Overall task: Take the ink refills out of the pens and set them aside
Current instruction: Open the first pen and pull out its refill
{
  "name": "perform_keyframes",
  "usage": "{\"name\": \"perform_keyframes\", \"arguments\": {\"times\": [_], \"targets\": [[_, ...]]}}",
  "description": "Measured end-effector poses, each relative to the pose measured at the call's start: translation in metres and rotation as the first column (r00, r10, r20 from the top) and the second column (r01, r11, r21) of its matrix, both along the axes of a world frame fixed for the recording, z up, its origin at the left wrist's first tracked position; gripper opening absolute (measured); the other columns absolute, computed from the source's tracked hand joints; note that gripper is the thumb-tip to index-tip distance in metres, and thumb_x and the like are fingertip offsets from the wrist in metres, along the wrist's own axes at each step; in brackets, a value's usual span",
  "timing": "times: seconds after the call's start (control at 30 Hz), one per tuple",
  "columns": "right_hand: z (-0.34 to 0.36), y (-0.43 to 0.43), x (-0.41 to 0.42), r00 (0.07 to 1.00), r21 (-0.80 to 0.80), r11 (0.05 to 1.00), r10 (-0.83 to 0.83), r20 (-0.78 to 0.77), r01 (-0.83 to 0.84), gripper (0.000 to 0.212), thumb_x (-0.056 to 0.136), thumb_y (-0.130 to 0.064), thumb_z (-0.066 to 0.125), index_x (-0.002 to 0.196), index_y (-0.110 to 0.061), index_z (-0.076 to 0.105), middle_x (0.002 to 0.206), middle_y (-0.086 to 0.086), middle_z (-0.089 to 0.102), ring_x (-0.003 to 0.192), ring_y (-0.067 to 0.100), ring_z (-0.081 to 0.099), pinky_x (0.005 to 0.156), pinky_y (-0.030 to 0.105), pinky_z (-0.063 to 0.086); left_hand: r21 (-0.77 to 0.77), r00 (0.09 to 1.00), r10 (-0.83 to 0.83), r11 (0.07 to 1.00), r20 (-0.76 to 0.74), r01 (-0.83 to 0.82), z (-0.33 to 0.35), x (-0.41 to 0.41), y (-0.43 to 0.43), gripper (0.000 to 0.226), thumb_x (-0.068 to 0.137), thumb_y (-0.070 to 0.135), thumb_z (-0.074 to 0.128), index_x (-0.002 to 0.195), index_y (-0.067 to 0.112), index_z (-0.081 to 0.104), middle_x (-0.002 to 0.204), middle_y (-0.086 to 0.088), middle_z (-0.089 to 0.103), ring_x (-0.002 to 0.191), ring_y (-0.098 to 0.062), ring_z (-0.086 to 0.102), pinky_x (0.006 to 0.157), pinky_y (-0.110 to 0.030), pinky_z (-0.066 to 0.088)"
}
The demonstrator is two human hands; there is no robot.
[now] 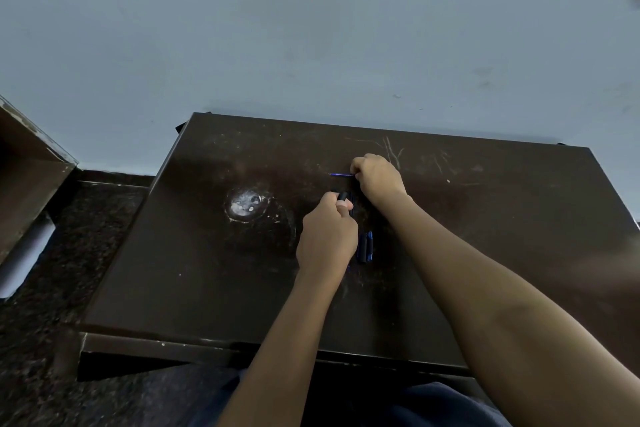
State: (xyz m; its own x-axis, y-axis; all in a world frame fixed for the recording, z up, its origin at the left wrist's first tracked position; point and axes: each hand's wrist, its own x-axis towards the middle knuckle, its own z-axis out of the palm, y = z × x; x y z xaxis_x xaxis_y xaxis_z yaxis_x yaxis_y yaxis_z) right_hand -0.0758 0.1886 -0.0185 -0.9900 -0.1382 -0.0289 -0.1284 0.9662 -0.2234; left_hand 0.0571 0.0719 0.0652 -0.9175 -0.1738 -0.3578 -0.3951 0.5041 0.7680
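My right hand (pixel 377 177) is closed on a thin blue ink refill (pixel 341 175), which sticks out to the left just above the dark table (pixel 207 270). My left hand (pixel 327 236) grips a black pen barrel (pixel 343 197), its end showing above my thumb. Between my forearms, a small bunch of dark and blue pens (pixel 366 248) lies on the table. The hands partly hide anything lying between them.
A whitish worn patch (pixel 245 205) marks the table left of my hands. A pale wall (pixel 311 45) rises behind the table. Another dark piece of furniture (pixel 27 170) stands at the left, over a speckled dark floor (pixel 69 253).
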Motion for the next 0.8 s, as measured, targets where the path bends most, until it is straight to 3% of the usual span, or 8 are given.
{"name": "perform_keyframes", "arguments": {"times": [0.17, 0.27, 0.37, 0.43, 0.6, 0.8], "targets": [[0.009, 0.001, 0.005, 0.999, -0.019, 0.999, -0.030, -0.027, 0.030, 0.021, 0.092, -0.008, 0.049, 0.109, -0.009, 0.062, 0.110, 0.013, 0.060, 0.105, 0.033, 0.054, 0.084, 0.039, 0.045, -0.006, 1.000, -0.006, 1.000, -0.003, 0.006, 0.000, 0.000, 0.000, 0.032, 0.100, 0.025, 0.030, 0.120, 0.021, 0.054, 0.108, -0.003, 0.066, 0.086, -0.017, 0.061, 0.064, -0.030, 0.042], [0.018, 0.006, 0.013, 0.990, -0.139, 0.982, -0.133, -0.049, 0.125, 0.020, 0.092, -0.010, 0.052, 0.109, -0.009, 0.063, 0.111, 0.012, 0.061, 0.103, 0.032, 0.056, 0.085, 0.044, 0.048, 0.007, 1.000, -0.007, 1.000, -0.009, 0.007, 0.000, 0.000, 0.001, 0.032, 0.099, 0.023, 0.031, 0.119, 0.021, 0.056, 0.107, -0.002, 0.067, 0.084, -0.016, 0.061, 0.065, -0.030, 0.043], [0.028, 0.016, 0.028, 0.938, -0.358, 0.879, -0.346, -0.022, 0.316, 0.019, 0.090, -0.009, 0.053, 0.104, -0.012, 0.065, 0.109, 0.011, 0.063, 0.099, 0.030, 0.060, 0.082, 0.043, 0.052, 0.018, 1.000, -0.006, 1.000, -0.011, 0.006, 0.002, 0.001, 0.002, 0.031, 0.099, 0.022, 0.031, 0.117, 0.021, 0.056, 0.105, -0.002, 0.068, 0.082, -0.018, 0.062, 0.065, -0.031, 0.044], [0.033, 0.028, 0.039, 0.892, -0.401, 0.810, -0.450, 0.044, 0.428, 0.017, 0.087, -0.010, 0.057, 0.102, -0.011, 0.065, 0.107, 0.012, 0.065, 0.098, 0.030, 0.062, 0.082, 0.043, 0.053, 0.025, 1.000, -0.007, 1.000, -0.007, 0.007, 0.003, 0.002, 0.002, 0.032, 0.099, 0.022, 0.031, 0.118, 0.019, 0.056, 0.105, -0.004, 0.068, 0.086, -0.020, 0.064, 0.065, -0.031, 0.044], [0.036, 0.053, 0.072, 0.763, -0.212, 0.740, -0.574, 0.297, 0.639, 0.031, 0.084, -0.030, 0.064, 0.104, -0.006, 0.065, 0.107, 0.014, 0.065, 0.096, 0.036, 0.063, 0.082, 0.042, 0.053, 0.035, 1.000, -0.013, 0.999, 0.026, 0.012, 0.006, 0.004, 0.004, 0.031, 0.097, 0.015, 0.034, 0.116, 0.009, 0.058, 0.113, -0.008, 0.064, 0.084, -0.018, 0.058, 0.056, -0.024, 0.039], [0.017, 0.051, 0.098, 0.709, -0.152, 0.716, -0.593, 0.383, 0.681, 0.038, 0.083, -0.037, 0.066, 0.104, -0.006, 0.057, 0.107, 0.014, 0.063, 0.098, 0.035, 0.062, 0.078, 0.040, 0.050, 0.033, 1.000, -0.001, 0.999, 0.015, 0.001, 0.002, 0.001, 0.005, 0.029, 0.098, 0.014, 0.036, 0.116, 0.006, 0.056, 0.113, -0.007, 0.063, 0.086, -0.019, 0.060, 0.069, -0.031, 0.044]]}}
